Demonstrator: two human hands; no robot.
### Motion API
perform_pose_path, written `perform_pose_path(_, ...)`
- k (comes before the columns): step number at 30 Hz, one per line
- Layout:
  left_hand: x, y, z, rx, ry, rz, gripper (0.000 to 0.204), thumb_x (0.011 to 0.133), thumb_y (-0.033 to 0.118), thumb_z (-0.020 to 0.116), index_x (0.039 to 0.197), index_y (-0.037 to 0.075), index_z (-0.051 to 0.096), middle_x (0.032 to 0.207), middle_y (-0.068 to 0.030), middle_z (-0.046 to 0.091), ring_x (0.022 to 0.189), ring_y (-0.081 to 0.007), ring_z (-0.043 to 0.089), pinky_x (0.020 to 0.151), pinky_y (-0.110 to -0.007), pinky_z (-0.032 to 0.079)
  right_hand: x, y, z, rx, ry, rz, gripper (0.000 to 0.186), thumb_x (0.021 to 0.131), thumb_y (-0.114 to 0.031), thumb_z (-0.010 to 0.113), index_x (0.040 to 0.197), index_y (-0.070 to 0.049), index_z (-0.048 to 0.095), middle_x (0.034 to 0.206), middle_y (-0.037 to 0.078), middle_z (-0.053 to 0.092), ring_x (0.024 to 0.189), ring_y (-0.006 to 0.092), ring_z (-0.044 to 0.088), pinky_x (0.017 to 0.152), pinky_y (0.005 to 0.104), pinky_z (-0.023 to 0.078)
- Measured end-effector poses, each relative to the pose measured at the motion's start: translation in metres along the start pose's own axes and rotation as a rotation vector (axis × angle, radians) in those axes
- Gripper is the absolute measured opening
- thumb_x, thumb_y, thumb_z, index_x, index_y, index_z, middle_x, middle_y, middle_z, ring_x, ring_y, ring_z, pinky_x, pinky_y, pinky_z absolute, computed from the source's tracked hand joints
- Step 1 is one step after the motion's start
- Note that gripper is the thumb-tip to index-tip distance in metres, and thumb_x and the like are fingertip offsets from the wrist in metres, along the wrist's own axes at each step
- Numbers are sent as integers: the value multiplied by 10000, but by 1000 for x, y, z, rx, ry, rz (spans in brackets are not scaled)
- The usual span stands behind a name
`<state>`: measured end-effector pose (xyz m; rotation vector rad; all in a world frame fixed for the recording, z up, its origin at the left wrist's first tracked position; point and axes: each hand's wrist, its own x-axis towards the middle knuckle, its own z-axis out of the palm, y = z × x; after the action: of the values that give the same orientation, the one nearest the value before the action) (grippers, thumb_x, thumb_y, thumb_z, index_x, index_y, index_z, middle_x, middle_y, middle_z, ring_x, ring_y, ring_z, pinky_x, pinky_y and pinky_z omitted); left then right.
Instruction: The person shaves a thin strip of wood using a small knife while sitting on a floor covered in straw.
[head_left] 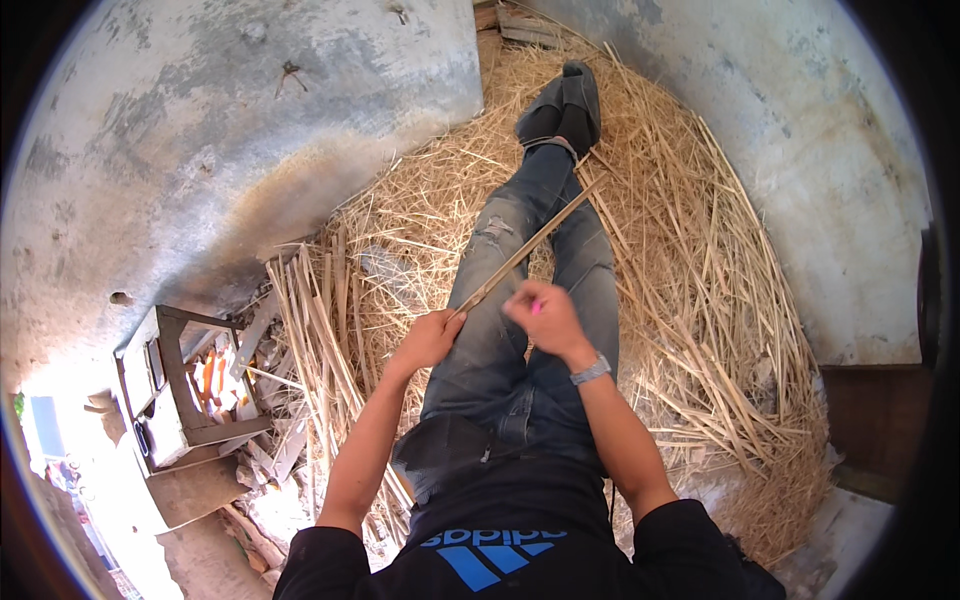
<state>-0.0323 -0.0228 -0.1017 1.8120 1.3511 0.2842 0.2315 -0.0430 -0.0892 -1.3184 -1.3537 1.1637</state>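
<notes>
A long, flat tan strip (pixel 535 243), looking like split bamboo, slants across my outstretched legs (pixel 580 265). Its near end is gripped by my left hand (pixel 430 340), which rests on my left thigh with the fingers closed. Its far end lies over the right shin. Just right of the strip, my right hand (pixel 548 318) is curled closed above the thighs, its fingertips smeared by motion. Something small and bright pink (pixel 537 305) shows between those fingers; its kind cannot be made out. A gap seems to separate this hand from the strip.
Straw and thin strips (pixel 690 300) cover the floor around my legs. A bundle of longer strips (pixel 320 330) lies at my left. Farther left stands a wooden frame box (pixel 190 400) beside rubble. Worn plaster walls rise at left (pixel 250 110) and right (pixel 800 150).
</notes>
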Motion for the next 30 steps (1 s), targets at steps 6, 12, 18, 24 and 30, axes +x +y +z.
perform_pose_path(6, -9, 25, -27, -251, -253, -412, 720, 1089, 658, 472, 745, 42, 615, 574, -42, 564, 487, -122, 509, 495, -332, 429, 23, 35, -122, -447, 1017, 168, 271, 1031, -215, 667, 1185, 1, 726, 848, 131, 716, 754, 247, 672, 725, 390, 518)
perform_pose_path(12, -33, 5, -16, -190, -60, -178, 626, 1084, 562, 551, 853, -9, 661, 636, -133, 615, 585, -241, 593, 622, -401, 487, 23, 26, -96, -526, 573, 21, 473, 1077, -172, 587, 1544, -100, 577, 902, 152, 731, 768, 266, 699, 717, 424, 529)
perform_pose_path(18, -44, -2, -16, -7, -5, -124, 494, 1058, 466, 646, 992, -21, 689, 763, -218, 672, 709, -333, 663, 714, -449, 513, 68, 45, -76, -702, 526, -186, 471, 1079, -126, 576, 1548, -163, 588, 774, 183, 675, 628, 296, 627, 615, 407, 479)
perform_pose_path(24, -41, -28, -1, -325, -72, -163, 529, 1116, 479, 547, 921, -5, 634, 650, -71, 544, 601, -207, 542, 612, -392, 458, 82, 43, -60, -659, 392, -107, 496, 1041, -105, 599, 1517, -238, 621, 914, 196, 742, 772, 388, 704, 679, 471, 527)
perform_pose_path(30, -29, -27, -10, -721, -326, -355, 523, 1136, 541, 478, 873, 91, 517, 578, 53, 318, 497, -95, 274, 503, -294, 259, 66, 42, -33, -490, 327, -191, 435, 1036, -128, 609, 1466, -173, 656, 943, 243, 733, 790, 399, 716, 703, 440, 541)
